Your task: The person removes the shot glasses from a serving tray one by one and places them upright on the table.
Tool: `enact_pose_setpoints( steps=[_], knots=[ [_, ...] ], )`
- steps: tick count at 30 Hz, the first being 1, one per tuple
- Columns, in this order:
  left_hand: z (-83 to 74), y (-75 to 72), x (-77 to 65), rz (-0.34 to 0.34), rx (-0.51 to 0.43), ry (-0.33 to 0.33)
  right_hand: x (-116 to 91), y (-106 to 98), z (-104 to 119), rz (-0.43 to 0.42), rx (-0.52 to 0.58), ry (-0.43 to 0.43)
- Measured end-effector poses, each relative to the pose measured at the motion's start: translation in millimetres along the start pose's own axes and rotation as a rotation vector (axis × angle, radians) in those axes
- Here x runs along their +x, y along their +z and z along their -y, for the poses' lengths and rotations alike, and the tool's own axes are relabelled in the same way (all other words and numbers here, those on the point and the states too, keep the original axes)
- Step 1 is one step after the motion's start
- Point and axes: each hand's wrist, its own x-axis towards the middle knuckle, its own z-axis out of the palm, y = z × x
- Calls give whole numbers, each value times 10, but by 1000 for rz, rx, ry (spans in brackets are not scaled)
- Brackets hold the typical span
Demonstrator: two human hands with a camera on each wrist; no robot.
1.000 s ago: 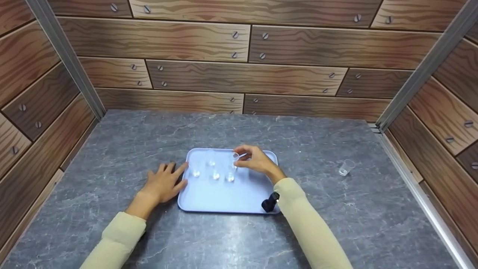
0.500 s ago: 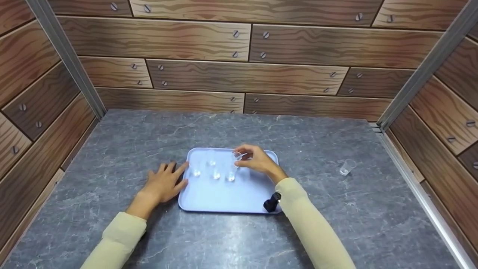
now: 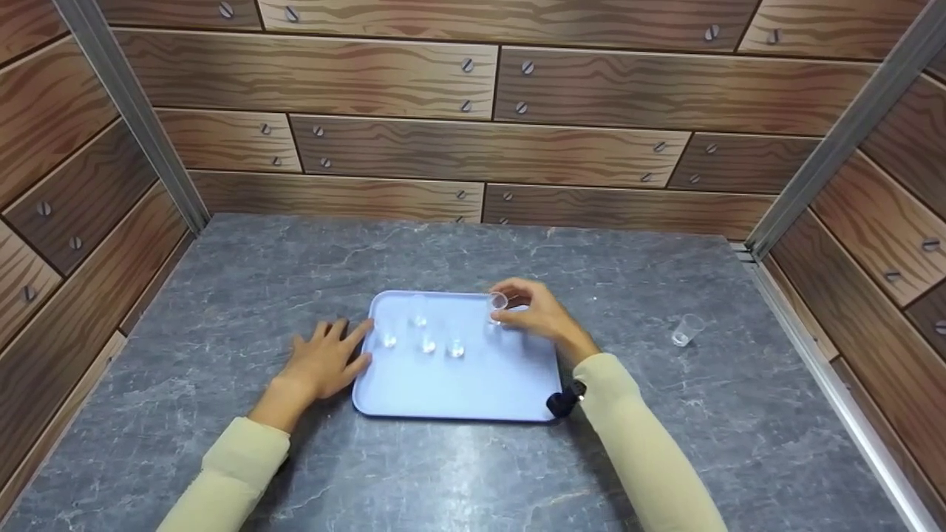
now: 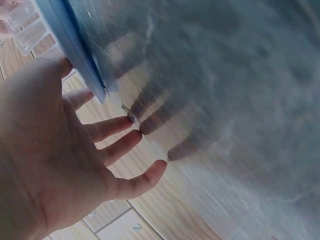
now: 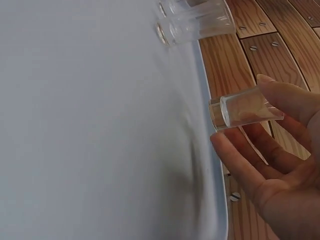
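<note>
My right hand (image 3: 536, 310) pinches a clear shot glass (image 5: 242, 107) between thumb and fingers, over the far right part of the pale blue tray (image 3: 488, 391). Whether its thick base touches the tray I cannot tell. Several more clear glasses stand upright on the tray's left half, among them a front one (image 3: 455, 349) and a back one (image 3: 419, 321). With fingers spread, my left hand (image 3: 318, 369) rests at the tray's left edge; thumb and index finger touch the rim. The left wrist view shows its other fingertips on the table.
Another small clear glass (image 3: 687, 330) is on the grey marbled table (image 3: 295, 251), right of the tray. Wood-patterned panels (image 3: 392, 151) wall in the back and both sides, with metal posts at the corners. A black wrist camera (image 3: 565, 400) hangs over the tray's front right corner.
My right hand has moved right across the tray with the shot glass, away from the other glasses. The left hand and the tray have stayed in place.
</note>
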Motion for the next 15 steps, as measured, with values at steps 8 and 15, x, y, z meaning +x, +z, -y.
enact_pose_setpoints(
  steps=[8,15],
  knots=[
    [-9,-11,2,1,4,-5,-132,-190,-10,-51,-5,-3],
    [-13,-8,-2,-1,1,-5,-242,-349,-19,-64,-6,18]
  ],
)
